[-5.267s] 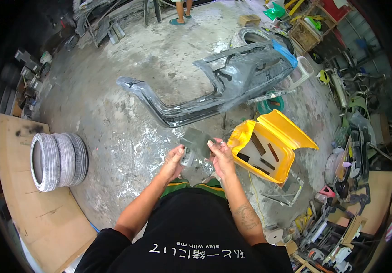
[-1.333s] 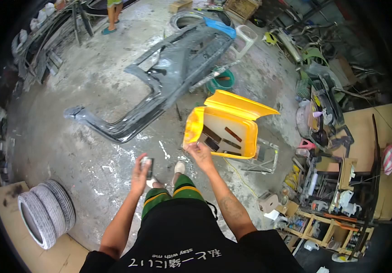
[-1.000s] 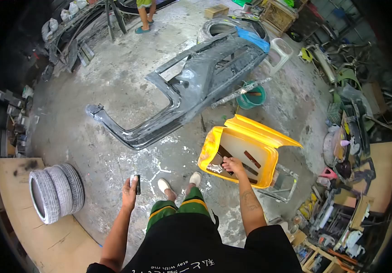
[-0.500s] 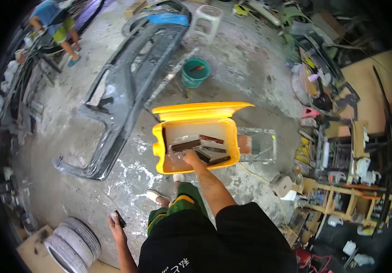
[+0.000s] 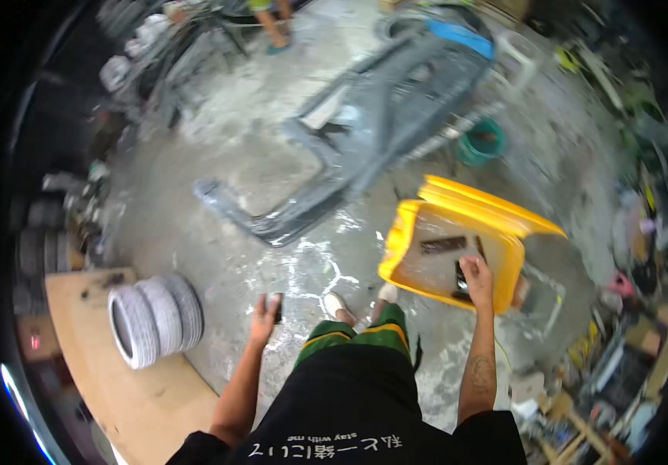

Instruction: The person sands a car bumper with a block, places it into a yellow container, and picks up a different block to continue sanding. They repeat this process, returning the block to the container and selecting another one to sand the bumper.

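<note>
My left hand [image 5: 261,319] is out over the floor at the left, fingers along a small dark flat block [image 5: 278,308] gripped at its side. Low over a yellow lidded bin [image 5: 513,267], my right hand [image 5: 476,273] has its fingers drawn together. A glossy dark strip [image 5: 459,280] overlaps those fingertips; I cannot tell whether it is pinched or lies below them. Inside the bin is cloudy liquid, with a brown strip [image 5: 443,246] left of the hand and a reddish-brown strip [image 5: 479,247] just above it. The yellow lid [image 5: 496,208] is tipped open at the back.
A large grey vehicle bumper [image 5: 384,116] lies across the floor ahead. Behind the bin stands a green bucket [image 5: 481,143]. Whitish tires [image 5: 156,319] sit on a wooden board [image 5: 140,395] at left. A person's legs [image 5: 274,27] show at the top. Clutter lines the right side.
My view has swung left, so the bin and bumper appear farther right and rotated. My right hand stays at the bin, slightly shifted; my left hand still grips the dark block.
</note>
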`<action>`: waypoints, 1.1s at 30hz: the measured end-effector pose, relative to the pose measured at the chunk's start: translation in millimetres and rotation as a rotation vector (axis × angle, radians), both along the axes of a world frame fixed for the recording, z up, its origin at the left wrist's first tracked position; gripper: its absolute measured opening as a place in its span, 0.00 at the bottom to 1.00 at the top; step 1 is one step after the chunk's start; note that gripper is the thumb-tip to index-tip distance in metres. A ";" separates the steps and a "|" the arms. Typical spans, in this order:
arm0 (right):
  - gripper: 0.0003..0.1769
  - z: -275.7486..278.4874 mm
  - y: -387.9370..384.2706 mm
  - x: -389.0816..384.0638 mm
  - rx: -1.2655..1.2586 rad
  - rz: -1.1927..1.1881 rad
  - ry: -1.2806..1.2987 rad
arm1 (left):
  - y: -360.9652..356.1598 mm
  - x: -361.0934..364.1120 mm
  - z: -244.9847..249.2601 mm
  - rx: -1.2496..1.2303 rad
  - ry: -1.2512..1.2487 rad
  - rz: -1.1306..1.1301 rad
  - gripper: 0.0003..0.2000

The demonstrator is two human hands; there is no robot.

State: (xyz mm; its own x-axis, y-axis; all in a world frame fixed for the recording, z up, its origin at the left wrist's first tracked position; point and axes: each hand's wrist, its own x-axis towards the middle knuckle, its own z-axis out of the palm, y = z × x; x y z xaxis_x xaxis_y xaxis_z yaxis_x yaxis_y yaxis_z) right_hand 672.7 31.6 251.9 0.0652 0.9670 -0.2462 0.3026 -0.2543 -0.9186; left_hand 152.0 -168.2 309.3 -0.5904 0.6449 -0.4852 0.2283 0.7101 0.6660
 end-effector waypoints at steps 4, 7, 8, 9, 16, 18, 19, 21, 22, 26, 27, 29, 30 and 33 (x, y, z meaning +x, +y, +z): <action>0.13 6.9 -27.8 63.5 0.136 -0.340 0.170 | 11.7 10.7 31.2 -0.044 -0.124 0.013 0.22; 0.09 -3.8 -51.3 124.3 0.090 -0.507 -0.032 | -7.2 -29.3 -5.2 -0.013 -0.159 -0.053 0.21; 0.07 -11.0 -59.3 140.3 0.152 -0.670 0.043 | -20.3 -53.2 -14.9 -0.040 -0.208 -0.084 0.22; 0.06 -26.4 -66.8 153.1 0.212 -0.824 0.127 | -25.7 -68.1 -22.0 -0.069 -0.247 -0.106 0.24; 0.05 -176.2 -86.4 209.5 -0.129 -0.816 -0.526 | -18.6 -97.7 6.2 -0.139 0.053 -0.133 0.35; 0.08 -208.5 -87.1 212.2 -0.198 -0.816 -0.455 | -15.0 -93.8 21.6 -0.154 0.106 -0.134 0.36; 0.11 -223.3 -86.3 215.7 -0.268 -0.819 -0.407 | -12.3 -91.4 30.6 -0.177 0.137 -0.140 0.37; 0.12 -231.8 -76.8 216.1 -0.352 -0.768 -0.581 | -1.5 -84.1 46.6 -0.226 0.164 -0.151 0.38; 0.16 -250.3 -80.1 215.3 -0.286 -0.839 -0.650 | 2.0 -84.6 47.7 -0.280 0.176 -0.180 0.44; 0.13 -249.1 -79.1 218.8 -0.259 -0.760 -0.670 | 7.6 -83.9 53.4 -0.343 0.219 -0.223 0.43; 0.11 -245.9 -81.6 219.9 -0.206 -0.762 -0.589 | 19.4 -67.0 57.8 -0.387 0.218 -0.233 0.42; 0.11 -298.0 -97.1 226.8 -0.127 -0.802 -0.860 | 35.5 -40.5 65.3 -0.394 0.138 -0.206 0.43; 0.15 -353.4 -124.7 255.6 0.021 -0.725 -0.675 | 40.1 -34.0 63.3 -0.350 0.191 -0.261 0.42; 0.20 -313.0 -98.6 248.6 0.045 -0.765 -0.258 | 44.9 -8.4 70.4 -0.238 0.191 -0.243 0.42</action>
